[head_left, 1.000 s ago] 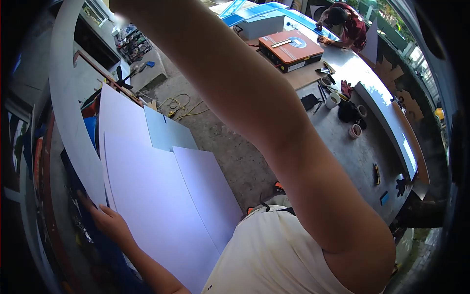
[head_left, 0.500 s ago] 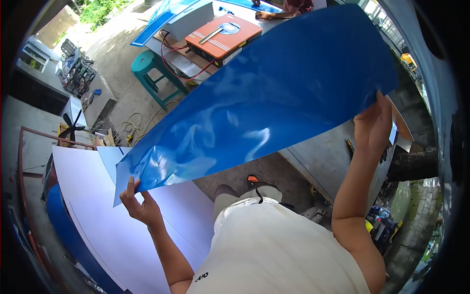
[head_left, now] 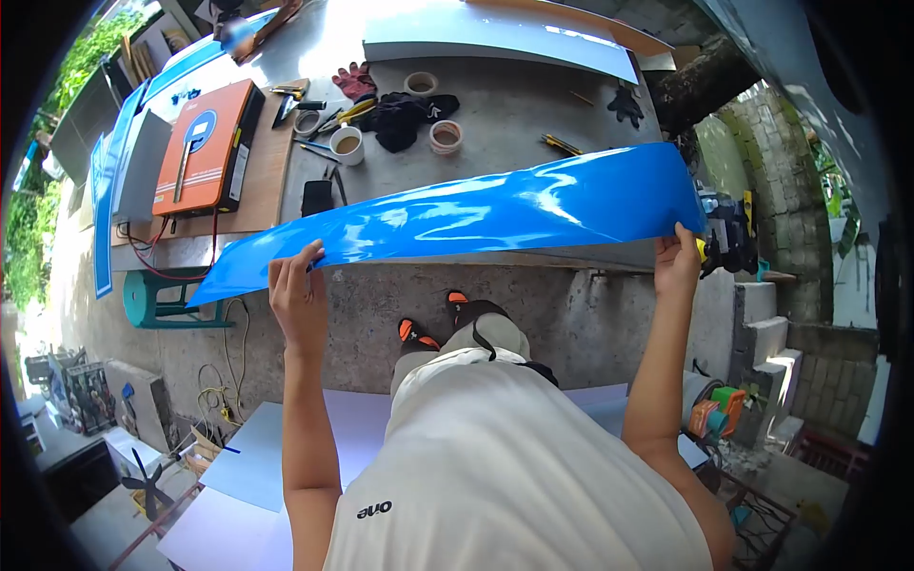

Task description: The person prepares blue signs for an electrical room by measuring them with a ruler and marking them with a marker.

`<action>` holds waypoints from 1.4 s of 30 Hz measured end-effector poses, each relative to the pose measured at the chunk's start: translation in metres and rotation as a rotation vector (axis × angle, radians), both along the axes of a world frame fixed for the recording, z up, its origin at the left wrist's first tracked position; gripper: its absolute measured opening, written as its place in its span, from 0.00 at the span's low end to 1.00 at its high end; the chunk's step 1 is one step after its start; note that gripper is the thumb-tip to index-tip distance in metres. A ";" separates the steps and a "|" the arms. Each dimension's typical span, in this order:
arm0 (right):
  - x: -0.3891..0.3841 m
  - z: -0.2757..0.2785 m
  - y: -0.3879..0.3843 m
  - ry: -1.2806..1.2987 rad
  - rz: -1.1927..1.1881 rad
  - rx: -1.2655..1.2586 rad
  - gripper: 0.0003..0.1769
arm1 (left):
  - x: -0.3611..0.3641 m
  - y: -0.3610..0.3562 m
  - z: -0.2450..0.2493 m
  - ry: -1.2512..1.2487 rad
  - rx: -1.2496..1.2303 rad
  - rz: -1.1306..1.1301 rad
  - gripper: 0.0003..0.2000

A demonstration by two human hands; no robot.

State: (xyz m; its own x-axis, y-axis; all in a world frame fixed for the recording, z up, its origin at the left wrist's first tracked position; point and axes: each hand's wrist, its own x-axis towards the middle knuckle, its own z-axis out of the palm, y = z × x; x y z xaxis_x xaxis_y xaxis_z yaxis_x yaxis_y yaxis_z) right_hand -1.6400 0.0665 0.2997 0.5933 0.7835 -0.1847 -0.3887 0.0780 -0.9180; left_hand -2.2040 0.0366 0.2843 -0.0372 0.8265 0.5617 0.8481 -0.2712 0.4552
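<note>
We hold a long glossy blue sheet [head_left: 495, 214] spread flat between both hands.
Nearest, our white shirt [head_left: 495, 476] carries small black lettering that reads like "auo" from here, and pale boards [head_left: 257, 457] lie on the ground below us. Our left hand [head_left: 297, 290] pinches the sheet's near edge; our right hand [head_left: 678, 262] grips its right end. Beyond, the concrete workbench [head_left: 533, 124] bears an orange machine [head_left: 205, 147], its blue label unreadable, a cup [head_left: 347, 145] and a tape roll [head_left: 445, 136].
</note>
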 end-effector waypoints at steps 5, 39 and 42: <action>0.063 -0.061 -0.012 0.077 -0.164 -0.075 0.17 | 0.064 0.065 -0.044 0.004 -0.061 -0.121 0.21; 0.314 -0.327 0.011 0.197 -0.284 -0.583 0.16 | 0.276 0.112 -0.259 0.119 -0.636 -0.247 0.30; 0.304 -0.321 0.017 0.126 -0.210 -0.646 0.18 | 0.273 0.111 -0.262 0.129 -0.668 -0.240 0.30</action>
State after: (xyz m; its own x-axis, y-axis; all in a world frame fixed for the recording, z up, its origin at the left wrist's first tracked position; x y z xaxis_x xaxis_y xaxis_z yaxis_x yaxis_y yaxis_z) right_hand -1.3355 0.0835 -0.0213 0.6634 0.3645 -0.6535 -0.5323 -0.3839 -0.7545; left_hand -1.9309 0.1475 0.0220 0.2209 0.9721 -0.0791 0.8584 -0.1553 0.4889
